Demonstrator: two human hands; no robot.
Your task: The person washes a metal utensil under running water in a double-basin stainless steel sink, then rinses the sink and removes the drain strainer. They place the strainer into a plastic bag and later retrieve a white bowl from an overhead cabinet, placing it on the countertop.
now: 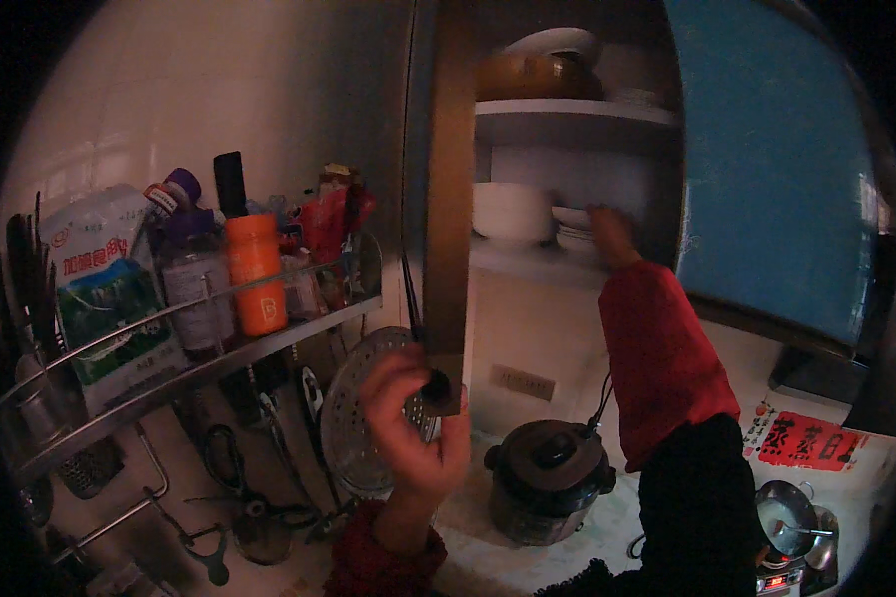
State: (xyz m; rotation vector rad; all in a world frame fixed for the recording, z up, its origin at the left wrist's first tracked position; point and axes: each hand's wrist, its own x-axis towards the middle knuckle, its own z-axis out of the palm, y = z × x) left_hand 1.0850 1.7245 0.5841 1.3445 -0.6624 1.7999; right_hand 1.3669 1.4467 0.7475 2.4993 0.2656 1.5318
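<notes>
A wall cabinet is open in front of me, its brown-edged door [448,224] seen nearly edge-on. My left hand [418,429] is curled around the door's lower corner, where a dark round spot shows between thumb and fingers. My right hand [614,233], in a red sleeve, reaches onto the lower shelf [519,259]. Its fingers meet the right side of a small stack of white dishes [573,227]; blur hides whether they grip it. Left of that stack sits a large white bowl [511,211]. On the upper shelf [567,109] rests a brown bowl [541,77] with a white dish [560,45] tilted on it.
A blue cabinet door [773,164] bounds the right. Below stands a dark electric cooker [549,477]. At left, a metal rack [194,373] carries a salt bag [116,291] and an orange bottle [257,276]. A perforated steel strainer [343,418] hangs nearby. A pan [784,515] sits lower right.
</notes>
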